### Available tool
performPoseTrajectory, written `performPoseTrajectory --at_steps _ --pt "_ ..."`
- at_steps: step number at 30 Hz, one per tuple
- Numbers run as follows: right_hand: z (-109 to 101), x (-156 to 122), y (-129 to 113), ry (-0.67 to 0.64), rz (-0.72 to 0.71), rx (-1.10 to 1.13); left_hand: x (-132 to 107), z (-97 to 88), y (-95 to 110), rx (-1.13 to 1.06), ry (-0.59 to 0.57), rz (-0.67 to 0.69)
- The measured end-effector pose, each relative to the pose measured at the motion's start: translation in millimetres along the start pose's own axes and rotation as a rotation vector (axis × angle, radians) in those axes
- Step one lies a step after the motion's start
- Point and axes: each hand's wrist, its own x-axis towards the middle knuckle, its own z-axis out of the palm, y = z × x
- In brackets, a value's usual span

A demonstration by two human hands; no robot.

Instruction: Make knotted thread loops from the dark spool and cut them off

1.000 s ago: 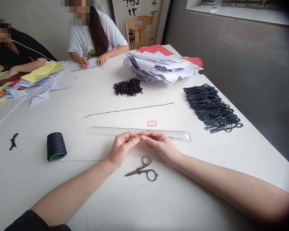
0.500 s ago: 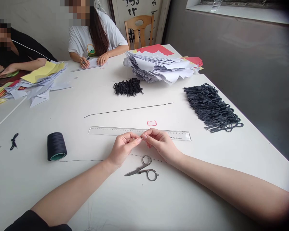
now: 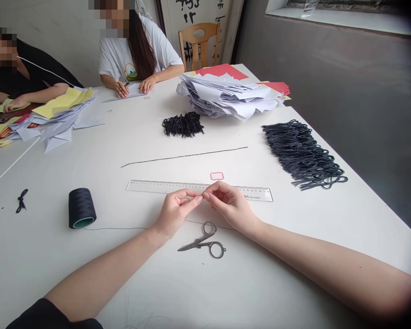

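My left hand (image 3: pixel 176 211) and my right hand (image 3: pixel 228 204) meet fingertip to fingertip just in front of a clear plastic ruler (image 3: pixel 164 186). Both are pinched closed on a thin black thread (image 3: pixel 119 228) that trails left across the table to a dark thread spool (image 3: pixel 81 208). A pair of small metal scissors (image 3: pixel 205 242) lies open on the table just below my hands. A long black cord (image 3: pixel 185 156) lies straight beyond the ruler. A small red square outline (image 3: pixel 217 176) sits next to the ruler's far edge.
A pile of dark looped cords (image 3: pixel 303 153) lies at right, a smaller black bundle (image 3: pixel 183 124) mid-table. Stacked white and red paper (image 3: pixel 229 93) sits behind, more paper (image 3: pixel 55 114) at left. Two people sit at the far side. A small knotted cord (image 3: pixel 21 200) lies left.
My hands have stayed pinched together on the thread, with only small finger shifts. The person at far left moved their hands on the paper.
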Motion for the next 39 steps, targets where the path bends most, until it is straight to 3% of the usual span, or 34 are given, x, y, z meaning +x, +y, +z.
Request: performPoseTrajectory --at_steps 9,17,39 --pt "-0.2 0.0 -3.5 -0.009 0.049 0.137 -3.3 1.3 0.2 -0.04 0.015 0.042" --pt "0.0 -2.0 -4.9 -0.072 0.076 0.049 -2.8 2.4 -2.9 -0.071 0.042 0.112" --pt "0.4 -1.1 -4.3 -0.062 0.108 0.004 -1.3 2.8 -3.6 0.024 0.065 0.111"
